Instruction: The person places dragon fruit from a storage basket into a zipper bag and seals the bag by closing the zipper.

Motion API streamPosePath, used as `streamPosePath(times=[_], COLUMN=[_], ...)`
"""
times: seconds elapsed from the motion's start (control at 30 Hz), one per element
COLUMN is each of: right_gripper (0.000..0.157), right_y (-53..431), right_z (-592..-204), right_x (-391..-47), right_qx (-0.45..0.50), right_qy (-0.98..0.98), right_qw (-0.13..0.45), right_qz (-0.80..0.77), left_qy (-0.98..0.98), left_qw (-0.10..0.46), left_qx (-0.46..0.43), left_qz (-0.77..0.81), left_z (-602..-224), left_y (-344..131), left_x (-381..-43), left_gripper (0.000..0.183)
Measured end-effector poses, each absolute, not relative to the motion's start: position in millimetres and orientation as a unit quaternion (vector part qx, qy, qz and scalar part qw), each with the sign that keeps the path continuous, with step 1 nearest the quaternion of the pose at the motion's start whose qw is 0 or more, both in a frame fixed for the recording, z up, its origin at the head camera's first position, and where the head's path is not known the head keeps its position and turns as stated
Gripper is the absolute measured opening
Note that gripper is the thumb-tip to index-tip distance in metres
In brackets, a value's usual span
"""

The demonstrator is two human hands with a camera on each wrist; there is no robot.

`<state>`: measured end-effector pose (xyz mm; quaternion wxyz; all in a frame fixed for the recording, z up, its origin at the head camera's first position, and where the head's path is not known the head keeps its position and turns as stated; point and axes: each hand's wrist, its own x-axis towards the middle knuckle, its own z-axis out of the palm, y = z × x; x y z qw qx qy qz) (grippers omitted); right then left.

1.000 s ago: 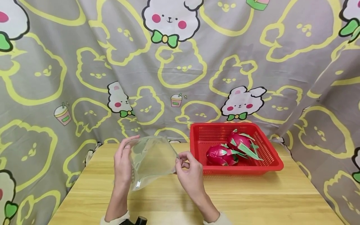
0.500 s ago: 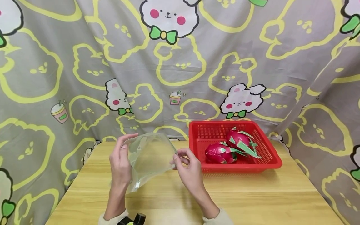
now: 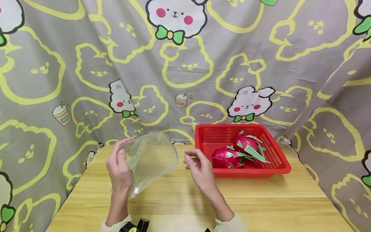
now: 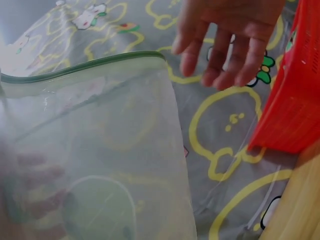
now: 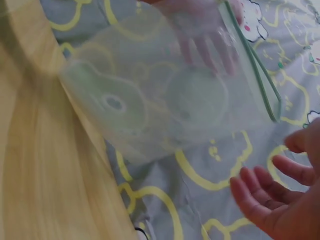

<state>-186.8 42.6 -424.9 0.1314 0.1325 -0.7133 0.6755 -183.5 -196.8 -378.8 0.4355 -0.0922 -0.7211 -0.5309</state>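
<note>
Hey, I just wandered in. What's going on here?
A person at a wooden table has a clear bag in the grip of the left hand, held up off the tabletop. The right hand is holding nothing, its fingers loosely bent, just apart from the bag's edge. To the right, a red basket holds two dragon fruits. No fruit shows inside the bag.

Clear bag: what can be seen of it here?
The clear bag looks like see-through plastic with green printed shapes, a green zip strip and a small white slider. Its mouth looks slightly parted. Held tilted above the table by the left hand, it touches neither the right hand nor the red basket.
</note>
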Motion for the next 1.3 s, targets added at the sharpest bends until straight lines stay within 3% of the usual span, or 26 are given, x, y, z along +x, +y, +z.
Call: streamPosePath(times=[0.27, 0.7, 1.1, 1.3], right_gripper=[0.021, 0.039, 0.081, 0.080], right_y=[82, 202, 282, 290], right_z=[-418, -385, -392, -398], right_x=[-196, -225, -253, -269], right_qx=[0.121, 0.112, 0.033, -0.001], right_qy=[-0.779, -0.880, -0.969, -0.976], right_qw=[0.138, 0.153, 0.025, -0.085], right_qz=[0.599, 0.436, 0.243, 0.202], left_qy=[-0.656, -0.690, -0.714, -0.717], left_qw=[0.447, 0.373, 0.371, 0.369], left_qx=[-0.144, -0.137, -0.094, -0.085], left_qz=[-0.591, -0.605, -0.587, -0.585], left_z=[-376, -379, -379, -379], left_y=[-201, -205, -207, -209], left_x=[-187, -187, -187, -184], left_gripper=[0.048, 0.049, 0.047, 0.047])
